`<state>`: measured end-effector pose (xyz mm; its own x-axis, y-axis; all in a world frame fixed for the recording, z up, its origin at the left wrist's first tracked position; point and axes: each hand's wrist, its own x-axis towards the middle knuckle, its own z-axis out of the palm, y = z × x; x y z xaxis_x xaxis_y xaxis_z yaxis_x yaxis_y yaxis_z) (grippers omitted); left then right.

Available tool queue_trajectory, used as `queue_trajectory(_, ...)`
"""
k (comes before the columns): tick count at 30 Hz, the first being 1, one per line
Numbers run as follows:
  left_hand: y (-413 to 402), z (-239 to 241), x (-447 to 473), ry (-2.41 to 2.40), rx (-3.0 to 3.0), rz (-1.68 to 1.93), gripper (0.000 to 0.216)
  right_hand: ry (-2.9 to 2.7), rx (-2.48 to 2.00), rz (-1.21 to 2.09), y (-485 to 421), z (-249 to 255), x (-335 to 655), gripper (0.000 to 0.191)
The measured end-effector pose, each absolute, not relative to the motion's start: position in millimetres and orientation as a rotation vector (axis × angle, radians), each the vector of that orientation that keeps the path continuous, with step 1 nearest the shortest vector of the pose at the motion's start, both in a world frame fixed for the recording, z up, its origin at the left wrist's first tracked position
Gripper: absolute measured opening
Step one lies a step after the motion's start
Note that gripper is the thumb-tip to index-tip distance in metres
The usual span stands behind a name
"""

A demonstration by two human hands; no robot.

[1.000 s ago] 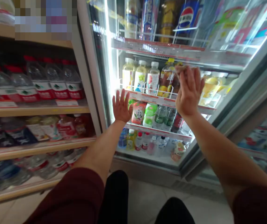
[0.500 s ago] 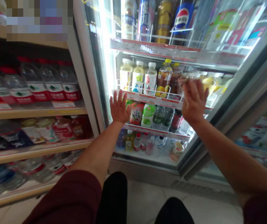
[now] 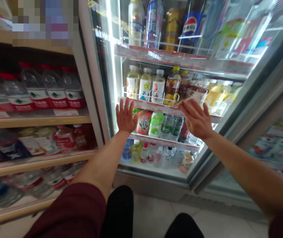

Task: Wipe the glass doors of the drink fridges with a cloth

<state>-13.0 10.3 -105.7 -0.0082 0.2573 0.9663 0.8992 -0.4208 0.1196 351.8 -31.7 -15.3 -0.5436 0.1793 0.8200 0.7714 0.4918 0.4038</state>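
Observation:
My left hand (image 3: 125, 116) rests with its fingers spread, apparently flat against the glass door (image 3: 99, 82) of a lit drinks fridge. Nothing is in it. My right hand (image 3: 197, 118) is also at the glass, in front of the middle shelves, fingers close together and angled up to the left. A thin brownish edge of what looks like a cloth (image 3: 181, 102) shows under its fingertips; most of it is hidden by the hand. Behind the glass, between both hands, stand a red-labelled drink pouch (image 3: 143, 122) and a green-and-white bottle (image 3: 155, 125).
Left of the fridge, a wooden shelf unit (image 3: 39, 123) holds rows of water bottles (image 3: 39, 94) with red caps. A metal door frame (image 3: 227, 132) and a second fridge door stand on the right. My knees (image 3: 121, 201) are close below the fridge's lower edge.
My right hand has moved down and to the left across the glass, with the cloth under its fingers. My left hand has stayed in nearly the same place.

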Motion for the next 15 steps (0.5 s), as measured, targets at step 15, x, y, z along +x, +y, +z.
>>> queue_trajectory(15,11,-107,-13,-1.237,-1.716,-1.461,0.067,-2.132,-0.715,-1.081,-15,41,265,0.064)
